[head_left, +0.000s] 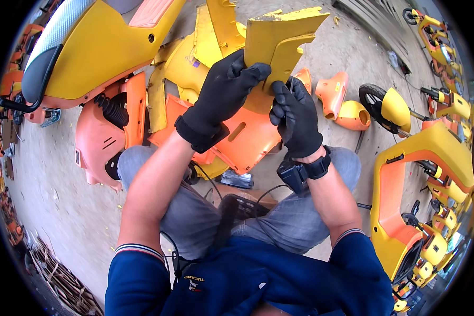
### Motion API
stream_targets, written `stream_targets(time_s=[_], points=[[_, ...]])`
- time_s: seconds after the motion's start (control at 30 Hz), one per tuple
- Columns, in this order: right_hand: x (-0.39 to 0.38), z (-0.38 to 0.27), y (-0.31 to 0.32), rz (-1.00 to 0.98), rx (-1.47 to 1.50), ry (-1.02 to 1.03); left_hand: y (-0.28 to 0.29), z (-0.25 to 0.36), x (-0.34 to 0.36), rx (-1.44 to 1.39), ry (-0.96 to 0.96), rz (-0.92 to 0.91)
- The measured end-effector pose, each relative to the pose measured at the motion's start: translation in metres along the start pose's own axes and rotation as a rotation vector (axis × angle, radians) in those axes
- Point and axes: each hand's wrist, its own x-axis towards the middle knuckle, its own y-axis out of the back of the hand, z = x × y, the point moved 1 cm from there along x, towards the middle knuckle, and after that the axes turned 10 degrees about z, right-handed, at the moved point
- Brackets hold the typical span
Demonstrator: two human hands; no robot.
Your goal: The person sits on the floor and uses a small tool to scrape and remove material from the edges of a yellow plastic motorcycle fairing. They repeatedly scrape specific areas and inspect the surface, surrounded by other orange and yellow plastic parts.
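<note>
A yellow plastic body panel [279, 39] is held up in front of me, its top edge scuffed and chipped. My left hand [218, 95], in a black glove, is closed round the panel's left side with the thumb across its face. My right hand [298, 121], gloved too, is closed in a pinch at the panel's lower right edge. A thin, small thing seems to show at those fingertips, too small to name. Below the hands lies an orange plastic panel [253, 134] with a slot. More yellow panels [187, 68] are piled behind my left hand.
A yellow and orange scooter body [105, 45] with a dark seat stands at far left, above a pinkish-orange shell [97, 139]. Small orange covers [333, 95] lie to the right. Another scooter frame [387, 205] and several yellow scooters line the right side. Sticks [63, 276] lie lower left.
</note>
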Motion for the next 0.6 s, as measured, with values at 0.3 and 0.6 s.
stream_targets(time_s=[0.3, 0.6], points=[[-0.002, -0.008, 0.0, -0.026, -0.152, -0.083, 0.004, -0.012, -0.001, -0.038, 0.0, -0.007], [0.0, -0.009, 0.005, -0.06, -0.125, -0.109, 0.005, -0.014, 0.0, -0.067, -0.006, -0.014]])
